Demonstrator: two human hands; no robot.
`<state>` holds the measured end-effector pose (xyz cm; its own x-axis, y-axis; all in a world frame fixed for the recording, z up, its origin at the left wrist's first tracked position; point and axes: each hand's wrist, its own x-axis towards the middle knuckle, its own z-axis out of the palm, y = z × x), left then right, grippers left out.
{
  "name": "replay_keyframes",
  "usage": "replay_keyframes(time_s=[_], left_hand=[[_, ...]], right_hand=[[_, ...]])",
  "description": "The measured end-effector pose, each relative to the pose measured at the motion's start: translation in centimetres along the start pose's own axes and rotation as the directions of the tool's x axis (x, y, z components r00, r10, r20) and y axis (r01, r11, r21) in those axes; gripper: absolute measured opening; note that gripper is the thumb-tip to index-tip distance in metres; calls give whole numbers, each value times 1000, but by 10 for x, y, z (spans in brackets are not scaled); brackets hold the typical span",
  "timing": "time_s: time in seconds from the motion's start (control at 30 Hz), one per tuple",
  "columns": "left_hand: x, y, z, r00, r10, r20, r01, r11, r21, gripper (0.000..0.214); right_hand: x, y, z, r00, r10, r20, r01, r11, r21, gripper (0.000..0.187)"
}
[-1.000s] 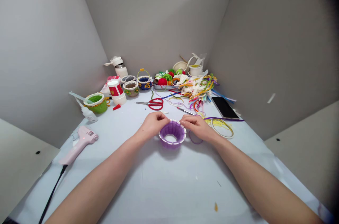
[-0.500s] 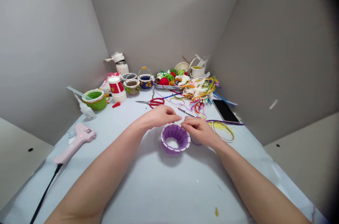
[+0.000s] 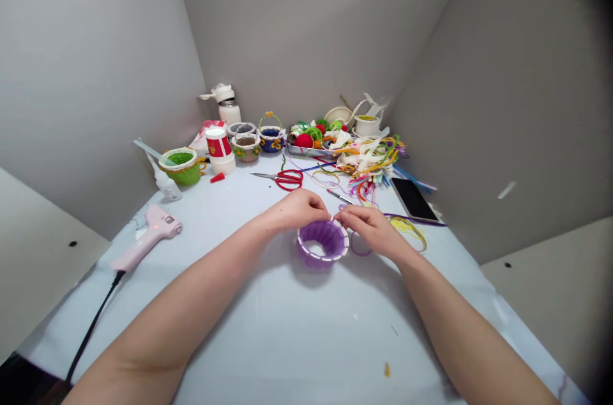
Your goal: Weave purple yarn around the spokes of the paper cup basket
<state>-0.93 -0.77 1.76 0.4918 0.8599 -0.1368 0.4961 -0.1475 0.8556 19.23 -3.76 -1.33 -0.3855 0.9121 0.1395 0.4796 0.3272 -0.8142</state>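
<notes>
A small purple basket (image 3: pixel 323 258) with a white-stitched rim stands on the table between my forearms, its open top tipped slightly toward me. My left hand (image 3: pixel 306 208) is closed, thumb and fingers pinching at the basket's far rim. Close beside it, my right hand (image 3: pixel 366 224) pinches at the far right of the same rim. A thin purple cord (image 3: pixel 360 254) loops out from under my right hand. The fingertips nearly meet, and they hide the exact spot they grip.
Red-handled scissors (image 3: pixel 288 179) and a pen (image 3: pixel 341 197) lie beyond my hands. A pink glue gun (image 3: pixel 148 236) lies left, near a glue bottle (image 3: pixel 167 186) and green basket (image 3: pixel 184 172). A phone (image 3: pixel 414 199) and heaped cords (image 3: pixel 368 159) are right.
My fingertips have come down onto the basket's far rim and closer together. The basket is tipped a little more toward me. The whole view has shifted slightly.
</notes>
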Motion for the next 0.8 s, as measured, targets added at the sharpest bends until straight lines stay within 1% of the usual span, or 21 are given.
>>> replay_keyframes(time_s=[0.1,0.2,0.3,0.37,0.47,0.53,0.67,0.8], left_hand=[[-1,2,2,999,-51,-1,51,999,-7,21],[1,1,5,999,-49,8,49,999,-4,22],[2,-1,7,999,-40,21,40,999,4,23],[3,-2,8,999,-34,24,34,999,3,23],[3,-2,8,999,-33,22,34,999,-5,22],[2,-2,8,999,-28,18,28,1000,-13,23],[3,-3,7,1000,3,16,-3,1000,-16,23],[5,-5,7,1000,20,14,-19,1000,-10,22]], right_hand=[[-1,3,-3,1000,28,-9,-28,999,47,21],[-2,3,-3,999,12,-52,-9,998,55,19],[-3,-1,-1,995,-40,-92,41,999,5,17],[-5,-5,-1,989,-109,-96,103,993,-64,14],[-8,-10,-5,974,-222,-37,212,960,-186,12],[-10,-12,-10,963,-268,10,263,933,-245,13],[-11,-12,-20,951,-298,77,308,910,-279,16],[-12,-8,-26,947,-308,90,321,900,-295,19]])
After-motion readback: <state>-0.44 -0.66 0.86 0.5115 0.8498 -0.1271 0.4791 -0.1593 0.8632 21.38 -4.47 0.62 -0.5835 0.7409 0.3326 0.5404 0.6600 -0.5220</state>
